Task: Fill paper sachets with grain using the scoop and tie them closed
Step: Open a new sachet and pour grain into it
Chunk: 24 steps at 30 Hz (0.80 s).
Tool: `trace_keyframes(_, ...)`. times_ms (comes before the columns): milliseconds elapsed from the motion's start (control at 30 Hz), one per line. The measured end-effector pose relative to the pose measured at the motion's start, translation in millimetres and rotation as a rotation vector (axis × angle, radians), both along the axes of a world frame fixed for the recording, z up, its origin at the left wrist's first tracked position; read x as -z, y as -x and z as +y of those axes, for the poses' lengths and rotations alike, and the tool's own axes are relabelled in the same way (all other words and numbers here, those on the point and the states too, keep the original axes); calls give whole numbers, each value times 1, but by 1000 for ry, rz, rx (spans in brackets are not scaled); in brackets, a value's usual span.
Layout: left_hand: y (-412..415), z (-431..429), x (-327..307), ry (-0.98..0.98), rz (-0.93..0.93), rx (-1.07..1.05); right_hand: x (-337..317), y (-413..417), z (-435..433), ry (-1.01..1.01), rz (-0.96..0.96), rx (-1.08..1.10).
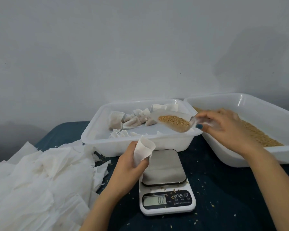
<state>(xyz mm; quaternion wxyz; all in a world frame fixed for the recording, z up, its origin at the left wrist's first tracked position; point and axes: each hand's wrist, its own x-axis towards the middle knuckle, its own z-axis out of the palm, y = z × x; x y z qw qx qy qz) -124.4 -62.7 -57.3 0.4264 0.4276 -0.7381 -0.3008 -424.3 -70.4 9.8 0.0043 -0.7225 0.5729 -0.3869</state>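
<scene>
My left hand (129, 164) grips an empty white paper sachet (143, 150), its mouth open upward, just above the left edge of the scale. My right hand (227, 127) holds the handle of a clear plastic scoop (175, 124) heaped with tan grain. The scoop hovers over the front right corner of the middle tub, up and to the right of the sachet and apart from it. The grain tub (240, 162) at the right holds a bed of grain (260, 135).
The middle white tub (93, 139) holds several filled, tied sachets (133, 120). A digital scale (165, 180) reading 0.0 stands in front of it. A heap of empty paper sachets (40, 180) covers the left. Stray grains dot the dark blue cloth (223, 197).
</scene>
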Motion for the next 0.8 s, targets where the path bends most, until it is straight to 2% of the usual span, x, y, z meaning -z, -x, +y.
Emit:
trace_keyframes(133,-2,-2,1,5,-7,-14,0,-6,4,-26,77,-90)
trace_keyframes(300,-4,-2,1,8,-22,-29,0,-6,3,20,192,-85)
trace_keyframes(567,-3,1,-1,-26,-172,-20,-14,-18,8,93,393,-52)
trace_keyframes(800,0,5,0,-40,-209,14,-26,-30,15,177,488,-93)
